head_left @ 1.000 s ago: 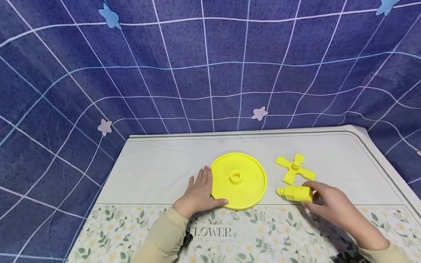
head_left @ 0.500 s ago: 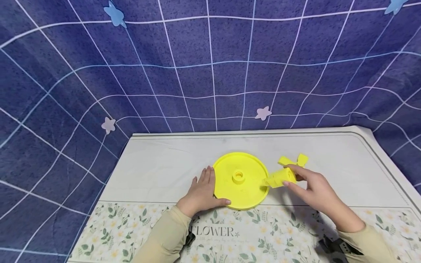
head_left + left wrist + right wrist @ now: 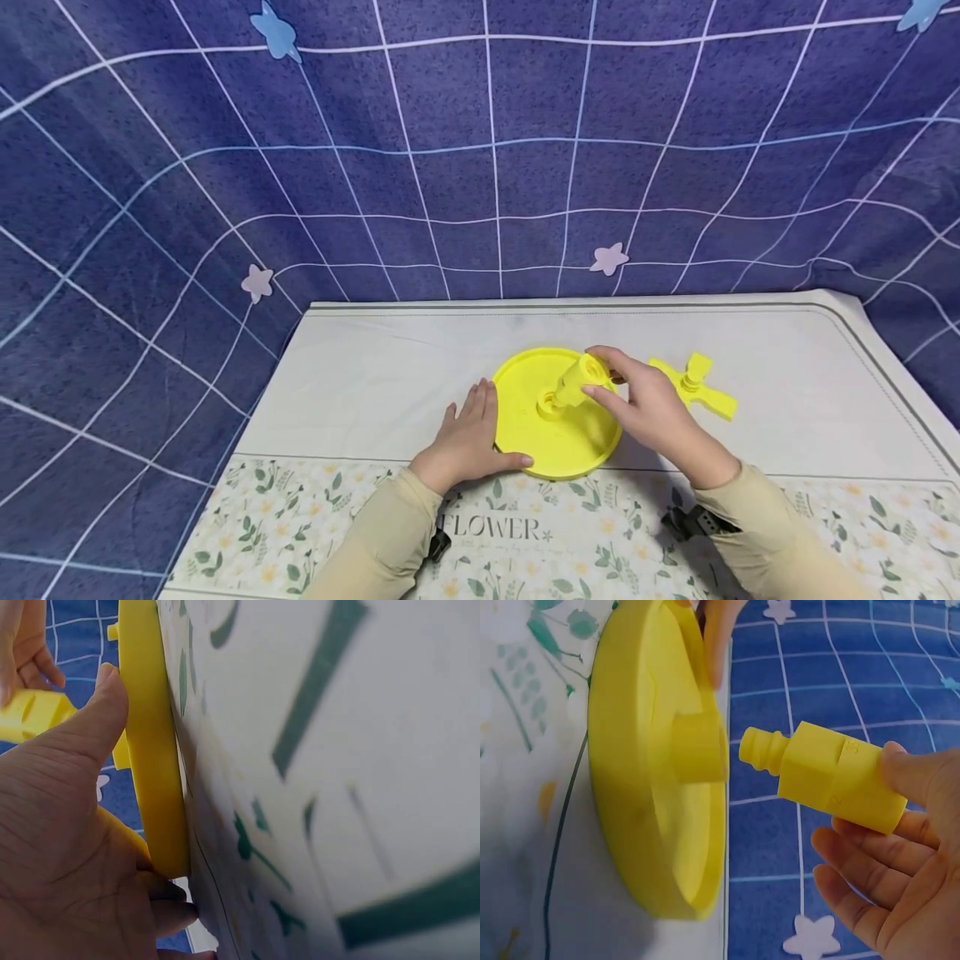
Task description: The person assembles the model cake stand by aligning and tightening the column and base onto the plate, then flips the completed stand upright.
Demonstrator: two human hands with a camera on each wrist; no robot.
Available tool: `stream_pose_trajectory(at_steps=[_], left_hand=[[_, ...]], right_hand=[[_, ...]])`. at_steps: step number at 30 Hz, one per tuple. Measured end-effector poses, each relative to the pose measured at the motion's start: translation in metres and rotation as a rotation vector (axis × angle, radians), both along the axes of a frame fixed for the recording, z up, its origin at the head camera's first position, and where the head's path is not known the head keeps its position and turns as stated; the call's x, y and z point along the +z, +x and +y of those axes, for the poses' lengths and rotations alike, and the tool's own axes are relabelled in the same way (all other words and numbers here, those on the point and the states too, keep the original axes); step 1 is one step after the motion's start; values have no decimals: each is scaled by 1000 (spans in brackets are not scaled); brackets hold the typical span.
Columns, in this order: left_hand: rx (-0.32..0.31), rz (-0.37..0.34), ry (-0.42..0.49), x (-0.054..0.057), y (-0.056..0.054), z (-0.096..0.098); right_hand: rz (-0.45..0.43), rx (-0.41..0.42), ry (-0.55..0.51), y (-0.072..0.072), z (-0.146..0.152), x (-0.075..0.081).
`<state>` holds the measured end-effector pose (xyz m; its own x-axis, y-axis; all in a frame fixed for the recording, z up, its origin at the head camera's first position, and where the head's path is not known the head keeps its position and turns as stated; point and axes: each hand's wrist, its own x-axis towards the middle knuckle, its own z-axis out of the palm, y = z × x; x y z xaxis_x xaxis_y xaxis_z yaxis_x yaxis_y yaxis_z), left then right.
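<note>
A round yellow tray (image 3: 551,457) with a raised rim lies on the table, a short hollow socket (image 3: 701,748) at its centre. My left hand (image 3: 467,450) rests against its left side, fingers straight along the rim and thumb at the near edge. Between thumb and fingers, my right hand (image 3: 654,405) pinches a yellow threaded post (image 3: 844,776) by its wide end. The post is tilted over the tray with its narrow threaded end toward the socket. In the right wrist view a small gap shows between thread and socket.
A yellow cross-shaped piece (image 3: 693,385) with a central stub lies to the right of the tray, partly hidden by my right hand. The white and floral tablecloth (image 3: 390,375) ends at the back against a blue gridded curtain (image 3: 450,183).
My right hand has lifted the threaded post from the right and carried it left over the tray's centre, tilting its threaded end down. The left hand has stayed at the rim.
</note>
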<state>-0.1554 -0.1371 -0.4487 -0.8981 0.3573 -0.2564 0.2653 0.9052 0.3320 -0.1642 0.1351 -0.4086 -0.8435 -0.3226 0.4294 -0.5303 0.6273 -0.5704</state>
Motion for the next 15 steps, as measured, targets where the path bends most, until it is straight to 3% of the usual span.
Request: stream_pose_trajectory(at_steps=[7, 15], left_hand=[[-2, 0, -9, -2, -1, 0], [-7, 11, -31, -3, -2, -1]], right_hand=[[25, 42, 44, -8, -17, -3], [134, 49, 134, -10, -26, -8]])
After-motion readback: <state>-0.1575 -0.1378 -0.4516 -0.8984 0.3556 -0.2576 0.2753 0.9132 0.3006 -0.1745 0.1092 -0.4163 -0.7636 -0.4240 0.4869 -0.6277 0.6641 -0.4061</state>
